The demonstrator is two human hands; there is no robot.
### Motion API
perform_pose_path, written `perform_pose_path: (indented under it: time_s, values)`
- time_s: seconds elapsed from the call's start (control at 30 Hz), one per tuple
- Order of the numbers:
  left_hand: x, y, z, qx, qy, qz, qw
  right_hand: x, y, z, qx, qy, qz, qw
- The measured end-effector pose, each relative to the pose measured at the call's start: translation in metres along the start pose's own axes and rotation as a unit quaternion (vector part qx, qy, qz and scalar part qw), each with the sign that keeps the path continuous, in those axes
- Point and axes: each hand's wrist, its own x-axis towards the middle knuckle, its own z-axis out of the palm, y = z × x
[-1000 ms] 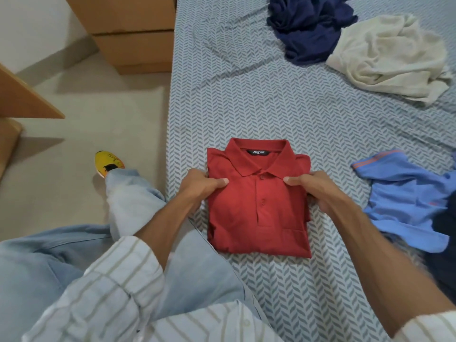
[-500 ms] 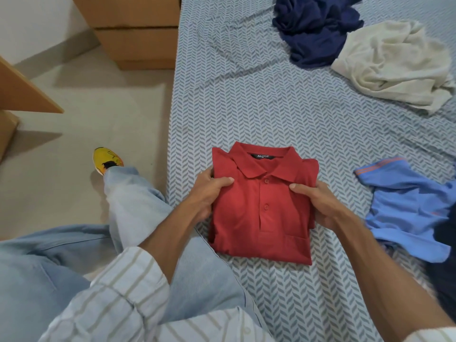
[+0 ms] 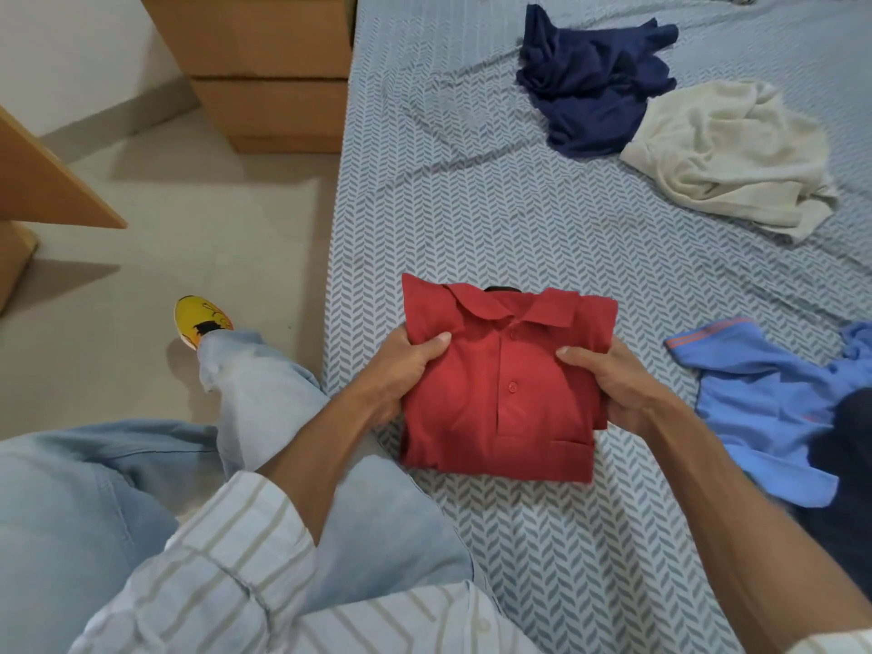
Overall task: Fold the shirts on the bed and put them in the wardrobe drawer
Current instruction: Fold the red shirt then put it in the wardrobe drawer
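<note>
The person is holding the folded red polo shirt (image 3: pixel 500 394) by its two sides near the left edge of the bed (image 3: pixel 472 205). The left hand (image 3: pixel 401 365) is gripping the shirt's left side, thumb lying on top and fingers curled underneath; the right hand (image 3: pixel 613 389) is clamping the right side the same way. The shirt's collar end is tilting up; whether its near edge is touching the sheet I cannot tell. A light blue shirt (image 3: pixel 764 413) is lying crumpled just beside it toward the right edge. A navy shirt (image 3: pixel 594 82) and a cream shirt (image 3: pixel 726 158) are lying heaped together toward the far right corner.
</note>
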Motion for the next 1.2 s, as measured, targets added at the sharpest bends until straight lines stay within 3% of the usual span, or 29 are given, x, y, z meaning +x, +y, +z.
perform_pose_path:
  time_s: [0.17, 0.33, 0.53, 0.67, 0.87, 1.2]
  values:
    - [-0.027, 0.039, -0.020, -0.021, -0.029, 0.058, 0.998, -0.017, -0.048, 0.031, -0.018, -0.033, -0.042, 0.998]
    - [-0.088, 0.081, -0.067, -0.055, -0.040, 0.120, 0.990, -0.042, -0.100, 0.086, -0.036, -0.147, -0.070, 0.986]
    - [-0.168, 0.109, -0.136, -0.088, 0.031, 0.184, 0.978, -0.058, -0.137, 0.180, -0.057, -0.253, -0.100, 0.961]
    - [-0.200, 0.111, -0.176, -0.113, 0.111, 0.193, 0.968, -0.060, -0.143, 0.243, -0.078, -0.281, -0.108, 0.950]
    - [-0.224, 0.109, -0.224, -0.135, 0.172, 0.201, 0.955, -0.048, -0.139, 0.309, -0.114, -0.323, -0.078, 0.936]
    - [-0.179, 0.089, -0.317, -0.163, 0.139, 0.186, 0.959, 0.016, -0.121, 0.389, -0.157, -0.333, -0.008, 0.930]
